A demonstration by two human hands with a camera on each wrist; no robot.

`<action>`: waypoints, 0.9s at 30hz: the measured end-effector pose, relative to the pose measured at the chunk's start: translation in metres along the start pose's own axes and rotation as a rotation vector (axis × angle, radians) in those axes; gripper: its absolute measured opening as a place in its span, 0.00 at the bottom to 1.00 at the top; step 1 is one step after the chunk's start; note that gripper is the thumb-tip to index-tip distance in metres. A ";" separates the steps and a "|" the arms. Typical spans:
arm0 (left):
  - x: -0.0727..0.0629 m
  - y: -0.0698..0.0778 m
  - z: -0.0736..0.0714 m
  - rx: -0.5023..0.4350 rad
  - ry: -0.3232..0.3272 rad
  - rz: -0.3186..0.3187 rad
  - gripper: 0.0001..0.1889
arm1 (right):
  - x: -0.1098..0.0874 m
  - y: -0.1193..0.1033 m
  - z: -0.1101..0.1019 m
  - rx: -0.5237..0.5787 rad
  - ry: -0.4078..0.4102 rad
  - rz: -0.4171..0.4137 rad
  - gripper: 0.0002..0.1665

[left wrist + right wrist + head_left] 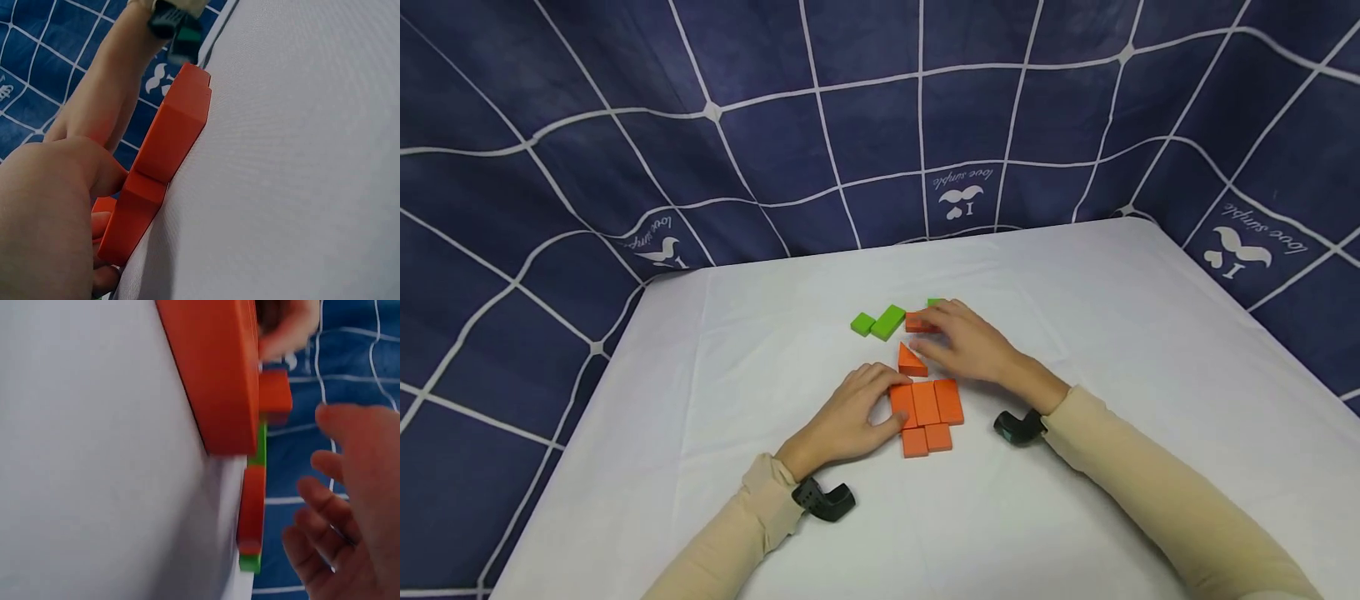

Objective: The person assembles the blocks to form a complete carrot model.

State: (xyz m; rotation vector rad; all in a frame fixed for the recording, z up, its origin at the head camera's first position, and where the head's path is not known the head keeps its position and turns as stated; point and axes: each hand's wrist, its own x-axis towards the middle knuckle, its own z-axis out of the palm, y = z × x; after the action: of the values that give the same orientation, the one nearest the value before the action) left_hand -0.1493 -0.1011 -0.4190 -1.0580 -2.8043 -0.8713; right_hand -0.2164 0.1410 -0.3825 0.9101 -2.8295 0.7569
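**Left hand braces the orange cluster, right hand on the far orange block**

My left hand (850,417) rests against the left edge of the orange cluster (927,415), fingers loosely curved, thumb touching the side. That looks like bracing so the pieces stay butted. Cluster: 3 upright rectangles side by side, 2 small squares just below, all touching.

My right hand (973,342) sits over the orange block (917,322) farther back; fingers extended, tips on it. Pinching or only touching: can't tell.

Orange triangle (912,361) lies loose between both hands, just above the cluster. 2 green blocks (880,322) sit left of the orange block; a 3rd green piece (934,302) peeks out behind my fingers.

Blocks: matte, flat-faced, sharp-edged, probably painted wood. White tablecloth (1112,333) is smooth fabric.
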 end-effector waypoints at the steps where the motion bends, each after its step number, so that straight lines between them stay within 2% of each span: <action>1: 0.000 0.000 0.000 -0.002 0.002 0.000 0.22 | 0.005 0.004 0.000 -0.029 0.008 0.020 0.29; 5: -0.002 0.000 0.002 -0.010 -0.006 -0.012 0.22 | 0.017 0.018 -0.001 -0.133 -0.009 0.077 0.27; 10: -0.002 -0.001 0.001 -0.005 -0.013 -0.006 0.22 | 0.016 0.020 -0.005 -0.181 -0.038 0.077 0.22; 13: -0.001 -0.002 -0.001 -0.004 -0.010 0.000 0.22 | 0.014 0.019 -0.010 -0.184 -0.059 0.096 0.21; 17: -0.001 -0.002 -0.003 -0.012 -0.017 -0.011 0.22 | 0.007 0.020 -0.016 -0.126 -0.064 0.127 0.22; 22: -0.001 -0.003 -0.003 -0.006 -0.026 -0.013 0.23 | -0.019 0.018 -0.030 -0.020 0.009 0.109 0.22; 24: -0.001 -0.003 -0.002 -0.004 -0.021 -0.005 0.23 | -0.036 0.012 -0.035 0.022 0.023 0.062 0.21; 27: -0.001 -0.003 -0.002 -0.004 -0.016 0.002 0.23 | -0.062 -0.004 -0.038 0.075 0.003 -0.053 0.20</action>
State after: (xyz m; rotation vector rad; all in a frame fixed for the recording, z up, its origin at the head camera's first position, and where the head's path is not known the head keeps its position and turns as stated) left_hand -0.1509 -0.1049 -0.4191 -1.0728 -2.8151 -0.8721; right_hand -0.1657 0.1891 -0.3605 0.9888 -2.7800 0.8627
